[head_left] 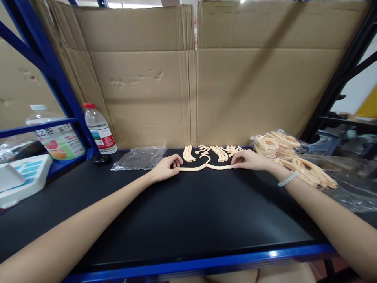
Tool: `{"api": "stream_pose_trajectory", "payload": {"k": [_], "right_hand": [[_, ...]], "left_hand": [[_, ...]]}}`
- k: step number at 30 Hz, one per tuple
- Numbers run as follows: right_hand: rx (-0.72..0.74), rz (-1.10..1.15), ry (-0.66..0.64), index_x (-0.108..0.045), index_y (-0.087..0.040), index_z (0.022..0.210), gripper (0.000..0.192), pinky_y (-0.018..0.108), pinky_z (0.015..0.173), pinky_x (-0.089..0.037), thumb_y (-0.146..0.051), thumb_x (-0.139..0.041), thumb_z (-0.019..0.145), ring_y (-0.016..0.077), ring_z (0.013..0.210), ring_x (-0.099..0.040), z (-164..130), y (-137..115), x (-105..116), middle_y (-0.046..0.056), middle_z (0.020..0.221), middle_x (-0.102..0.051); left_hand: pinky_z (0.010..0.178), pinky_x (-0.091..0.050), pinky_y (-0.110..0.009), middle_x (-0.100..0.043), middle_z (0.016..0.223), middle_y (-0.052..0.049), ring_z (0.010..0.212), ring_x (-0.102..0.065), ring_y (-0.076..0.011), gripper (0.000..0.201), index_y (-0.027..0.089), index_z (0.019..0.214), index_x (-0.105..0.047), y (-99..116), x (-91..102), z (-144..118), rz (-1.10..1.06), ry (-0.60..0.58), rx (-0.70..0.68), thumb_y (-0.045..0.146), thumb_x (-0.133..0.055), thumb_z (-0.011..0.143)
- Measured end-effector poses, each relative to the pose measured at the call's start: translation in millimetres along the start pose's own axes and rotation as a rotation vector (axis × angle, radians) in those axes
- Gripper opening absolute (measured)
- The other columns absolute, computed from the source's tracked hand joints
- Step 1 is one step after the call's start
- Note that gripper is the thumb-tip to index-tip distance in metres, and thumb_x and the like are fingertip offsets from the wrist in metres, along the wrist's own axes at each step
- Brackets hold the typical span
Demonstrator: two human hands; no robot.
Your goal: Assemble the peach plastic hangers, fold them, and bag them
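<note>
A cream-coloured clothes hanger lies flat on the black tabletop, its hook pointing away from me. My left hand pinches the tip of its left arm, and my right hand grips the tip of its right arm. Just behind it are loose hanger pieces: a few curved arms on the left, hooks in the middle, more curved arms and a small pile of connector parts near my right fingers.
A clear plastic bag lies left of my left hand. Bagged hangers and more hangers in plastic are at the right. A red-capped water bottle stands at the back left, near a black round object. Cardboard walls the back.
</note>
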State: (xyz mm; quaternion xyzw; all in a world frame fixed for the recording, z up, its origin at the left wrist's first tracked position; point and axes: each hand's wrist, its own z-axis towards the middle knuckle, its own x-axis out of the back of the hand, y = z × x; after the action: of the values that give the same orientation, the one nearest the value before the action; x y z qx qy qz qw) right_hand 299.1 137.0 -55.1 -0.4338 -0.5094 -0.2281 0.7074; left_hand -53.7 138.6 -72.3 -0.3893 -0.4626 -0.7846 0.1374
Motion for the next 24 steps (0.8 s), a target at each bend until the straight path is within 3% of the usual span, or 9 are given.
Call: {"api": "stream_pose_trajectory", "payload": {"k": [11,24], "right_hand": [[-0.031,-0.053,-0.029,-0.069,-0.018,0.083,0.024,0.029,0.069,-0.047,-0.016,-0.048,0.072,0.0186,0.074,-0.061,0,12,3,0.005,0.085,-0.069],[-0.072,0.013,-0.037,-0.069,-0.018,0.082,0.020,0.026,0.063,-0.048,-0.017,-0.056,0.067,0.0179,0.071,-0.062,0,11,1,0.005,0.079,-0.069]], "left_hand": [[0.052,-0.036,-0.023,-0.051,0.067,0.002,0.059,-0.046,-0.0121,0.028,0.019,0.073,-0.046,-8,1.3,4,-0.154,0.069,0.107,0.011,-0.038,0.047],[0.050,-0.036,-0.021,-0.052,0.066,0.002,0.058,-0.047,-0.0106,0.026,0.018,0.072,-0.048,-8,2.8,6,-0.285,0.048,0.133,0.010,-0.042,0.048]]}}
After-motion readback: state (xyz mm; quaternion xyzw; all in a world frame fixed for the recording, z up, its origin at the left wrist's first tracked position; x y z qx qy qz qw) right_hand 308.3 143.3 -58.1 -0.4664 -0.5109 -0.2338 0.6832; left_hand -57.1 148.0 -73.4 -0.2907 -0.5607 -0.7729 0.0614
